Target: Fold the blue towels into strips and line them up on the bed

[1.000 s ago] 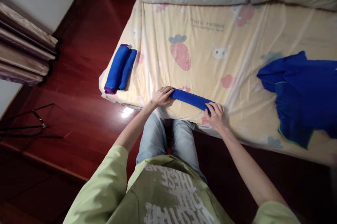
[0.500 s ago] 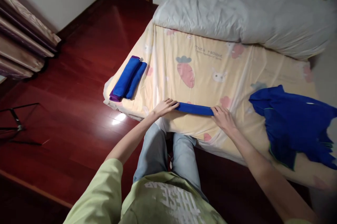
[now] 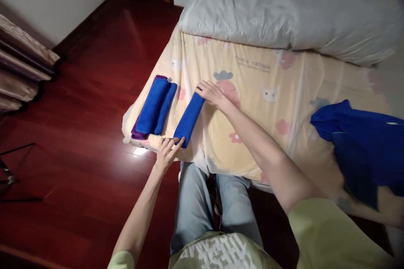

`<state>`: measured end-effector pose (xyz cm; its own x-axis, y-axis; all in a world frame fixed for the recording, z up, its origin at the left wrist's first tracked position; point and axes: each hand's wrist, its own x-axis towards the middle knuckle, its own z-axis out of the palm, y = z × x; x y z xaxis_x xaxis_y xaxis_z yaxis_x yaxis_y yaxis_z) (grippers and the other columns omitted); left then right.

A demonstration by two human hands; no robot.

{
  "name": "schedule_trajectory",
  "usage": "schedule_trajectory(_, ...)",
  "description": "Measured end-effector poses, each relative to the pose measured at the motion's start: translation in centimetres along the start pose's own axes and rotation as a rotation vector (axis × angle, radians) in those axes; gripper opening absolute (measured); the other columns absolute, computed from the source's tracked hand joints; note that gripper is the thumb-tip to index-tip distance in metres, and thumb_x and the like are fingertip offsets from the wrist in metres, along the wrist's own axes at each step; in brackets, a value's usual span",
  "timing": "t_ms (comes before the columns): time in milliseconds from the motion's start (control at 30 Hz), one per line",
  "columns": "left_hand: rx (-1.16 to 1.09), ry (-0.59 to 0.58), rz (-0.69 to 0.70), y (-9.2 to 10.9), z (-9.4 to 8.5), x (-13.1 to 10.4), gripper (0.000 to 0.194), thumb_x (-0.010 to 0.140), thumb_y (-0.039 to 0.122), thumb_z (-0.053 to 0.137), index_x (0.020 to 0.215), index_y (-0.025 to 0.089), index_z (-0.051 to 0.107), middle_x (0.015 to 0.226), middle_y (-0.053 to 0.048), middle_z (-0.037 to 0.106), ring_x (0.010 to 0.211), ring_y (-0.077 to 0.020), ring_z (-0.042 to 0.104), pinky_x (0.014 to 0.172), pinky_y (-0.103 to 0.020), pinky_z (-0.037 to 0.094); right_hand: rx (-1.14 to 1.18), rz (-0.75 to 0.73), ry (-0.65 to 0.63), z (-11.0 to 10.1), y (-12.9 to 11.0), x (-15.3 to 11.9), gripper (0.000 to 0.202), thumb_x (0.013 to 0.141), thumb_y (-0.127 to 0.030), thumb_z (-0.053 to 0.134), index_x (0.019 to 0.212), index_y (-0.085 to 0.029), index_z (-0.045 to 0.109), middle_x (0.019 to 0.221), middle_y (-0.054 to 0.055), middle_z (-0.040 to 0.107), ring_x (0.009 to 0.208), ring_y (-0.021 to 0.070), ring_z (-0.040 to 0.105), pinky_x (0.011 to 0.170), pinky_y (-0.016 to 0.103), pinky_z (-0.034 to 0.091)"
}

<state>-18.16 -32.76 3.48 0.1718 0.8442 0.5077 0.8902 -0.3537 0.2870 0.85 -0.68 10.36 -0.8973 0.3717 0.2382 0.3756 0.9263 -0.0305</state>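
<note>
A long, narrow folded blue towel [image 3: 190,119] slants over the bed near its front left, its far end leaning right. At the near end, my left hand [image 3: 166,151] grips it, fingers at the corners. My right hand [image 3: 210,92] is closed over the far end. Just left of it lie folded blue and purple towels [image 3: 153,105], side by side and partly stacked. Well to the right, a loose, crumpled blue cloth [image 3: 362,142] spreads across the bed; its right part reaches the frame edge.
The bed [image 3: 252,155] has a pale yellow sheet printed with carrots and rabbits. A grey quilt [image 3: 268,8] lies bunched along its back. Dark red wooden floor [image 3: 78,142] runs to the left, with a curtain [image 3: 22,58] and black metal legs [image 3: 11,176] there.
Both hands have moved left with the folded blue towel. It has turned from lying crosswise to slanting away from me, now close to the other folded towels. The view has shifted slightly.
</note>
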Motion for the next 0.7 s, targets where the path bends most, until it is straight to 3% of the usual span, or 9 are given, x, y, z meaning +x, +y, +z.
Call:
schedule_trajectory(100,0.11,-0.024,-0.079,-2.1,0.0,-1.1,0.039,0.104,0.025,0.048,0.137,0.029,0.068,0.107,-0.011,0.076,0.083,-0.0209,0.063,0.081,-0.038,0.041,0.023,-0.043,0.004,3.9,-1.4,5.8,0.034,0.107,-0.015,0.031,0.119,-0.014,0.063,0.123,0.015,0.064,0.12,0.0266,0.055,0.103,0.046,0.044)
schedule_trajectory(167,0.174,-0.056,-0.106,-3.1,0.1,-1.5,0.036,0.104,0.025,0.05,0.133,0.028,0.071,0.108,-0.011,0.076,0.084,-0.0204,0.062,0.082,-0.037,0.039,0.048,-0.047,0.006,6.1,-2.2,8.2,0.037,0.108,-0.015,0.027,0.12,-0.012,0.062,0.128,0.016,0.062,0.126,0.026,0.053,0.105,0.045,0.043)
schedule_trajectory(367,0.269,-0.068,-0.225,-4.2,1.2,-1.7,0.036,0.1,0.023,0.054,0.129,0.026,0.075,0.111,-0.012,0.075,0.092,-0.0217,0.062,0.085,-0.038,0.039,0.14,0.109,-0.032,10.2,-3.1,9.7,0.039,0.108,-0.013,0.026,0.12,-0.013,0.062,0.134,0.017,0.061,0.133,0.0285,0.05,0.111,0.053,0.042)
schedule_trajectory(500,0.282,-0.025,-0.248,-3.8,1.7,-1.7,0.036,0.098,0.02,0.055,0.126,0.028,0.076,0.113,-0.011,0.076,0.094,-0.023,0.062,0.088,-0.04,0.039,0.231,0.242,0.037,10.7,-3.3,9.9,0.034,0.107,-0.015,0.033,0.127,-0.018,0.06,0.144,0.016,0.056,0.143,0.0309,0.044,0.118,0.063,0.035)
schedule_trajectory(600,0.258,-0.097,-0.367,-2.6,1.6,-1.3,0.043,0.095,0.016,0.054,0.133,0.024,0.073,0.121,-0.014,0.072,0.104,-0.0269,0.062,0.095,-0.043,0.041,0.308,0.373,0.069,9.7,-4.7,9.4,0.035,0.104,-0.015,0.041,0.135,-0.018,0.056,0.156,0.017,0.046,0.15,0.0327,0.036,0.122,0.067,0.028)
schedule_trajectory(700,0.214,-0.197,-0.467,-0.6,0.9,-0.8,0.056,0.092,0.018,0.056,0.147,0.017,0.06,0.136,-0.019,0.065,0.121,-0.0337,0.059,0.104,-0.049,0.043,0.42,0.48,0.129,8.7,-7.6,7.1,0.048,0.099,-0.014,0.05,0.147,-0.015,0.047,0.167,0.018,0.03,0.157,0.0325,0.025,0.127,0.065,0.022)
